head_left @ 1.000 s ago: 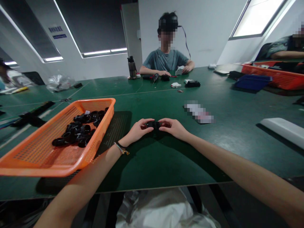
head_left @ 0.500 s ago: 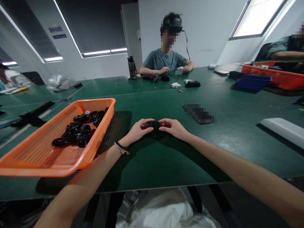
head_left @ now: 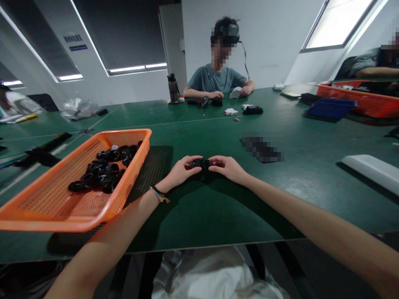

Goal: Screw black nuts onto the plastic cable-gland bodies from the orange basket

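Note:
Between my two hands is a small black plastic part (head_left: 202,164), held just above the green table (head_left: 199,211). My left hand (head_left: 183,169) pinches its left end, fingers above and thumb below. At the other end, the fingertips and thumb of my right hand (head_left: 229,168) are closed on the same part. The fingers cover much of it, so its exact shape is hard to make out. To the left stands an orange basket (head_left: 76,226) with several glossy black ring-shaped plastic parts (head_left: 107,169) lying in a heap.
A dark flat blurred-out object (head_left: 262,149) lies beyond my right hand. A white long piece (head_left: 374,172) is at the right. Across the table sits a person (head_left: 218,79) with small parts, a bottle (head_left: 173,88) beside them. A blue tray (head_left: 332,108) and a red basket (head_left: 374,101) stand farther right.
My hands and the black part stay in nearly the same place. Across the table, the other person's hand has shifted slightly onto a dark object.

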A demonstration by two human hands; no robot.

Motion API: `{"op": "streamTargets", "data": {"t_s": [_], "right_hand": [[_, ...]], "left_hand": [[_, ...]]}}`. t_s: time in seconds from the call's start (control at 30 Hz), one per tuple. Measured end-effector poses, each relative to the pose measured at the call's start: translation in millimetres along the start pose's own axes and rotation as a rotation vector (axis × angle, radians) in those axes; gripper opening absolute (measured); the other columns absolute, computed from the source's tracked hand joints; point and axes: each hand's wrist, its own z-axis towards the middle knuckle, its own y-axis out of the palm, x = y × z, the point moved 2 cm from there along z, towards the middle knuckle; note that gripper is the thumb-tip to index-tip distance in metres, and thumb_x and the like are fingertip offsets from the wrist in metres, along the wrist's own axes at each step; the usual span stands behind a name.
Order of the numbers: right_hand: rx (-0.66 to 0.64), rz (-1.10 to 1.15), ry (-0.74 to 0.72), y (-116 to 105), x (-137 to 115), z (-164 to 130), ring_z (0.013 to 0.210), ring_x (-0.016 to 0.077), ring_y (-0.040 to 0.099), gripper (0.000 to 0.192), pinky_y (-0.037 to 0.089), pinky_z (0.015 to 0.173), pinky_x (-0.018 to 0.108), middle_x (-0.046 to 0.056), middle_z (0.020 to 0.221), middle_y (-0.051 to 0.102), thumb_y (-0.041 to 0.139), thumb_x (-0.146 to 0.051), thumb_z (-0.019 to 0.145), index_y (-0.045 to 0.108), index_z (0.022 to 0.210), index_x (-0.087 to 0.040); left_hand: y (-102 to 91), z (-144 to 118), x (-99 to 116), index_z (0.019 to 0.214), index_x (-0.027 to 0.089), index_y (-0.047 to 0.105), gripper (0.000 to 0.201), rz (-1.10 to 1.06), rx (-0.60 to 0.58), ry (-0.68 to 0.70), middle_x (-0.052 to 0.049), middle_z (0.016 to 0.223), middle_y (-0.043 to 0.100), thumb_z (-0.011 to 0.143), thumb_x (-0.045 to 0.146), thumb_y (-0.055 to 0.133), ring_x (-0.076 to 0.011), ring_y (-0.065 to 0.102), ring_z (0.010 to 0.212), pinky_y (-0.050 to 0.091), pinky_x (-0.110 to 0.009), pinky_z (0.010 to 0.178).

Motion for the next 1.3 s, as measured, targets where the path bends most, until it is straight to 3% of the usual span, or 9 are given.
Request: {"op": "streamTargets", "data": {"t_s": [1.3], "right_hand": [[-0.022, -0.023, 0.049, -0.3, -6.9, -1.1, 0.073, 0.0164, 0.062, 0.026, 0.047, 0.071, 0.03, 0.004, 0.08, 0.067, 0.061, -0.032, 0.069, 0.064, 0.088, -0.015]], "left_hand": [[-0.3, 0.4, -1.6, 0.115, 0.019, 0.056, 0.044, 0.01, -0.011, -0.001, -0.005, 0.097, 0.059, 0.072, 0.027, 0.061, -0.0126, 0.057, 0.076, 0.048, -0.026, 0.07]]}}
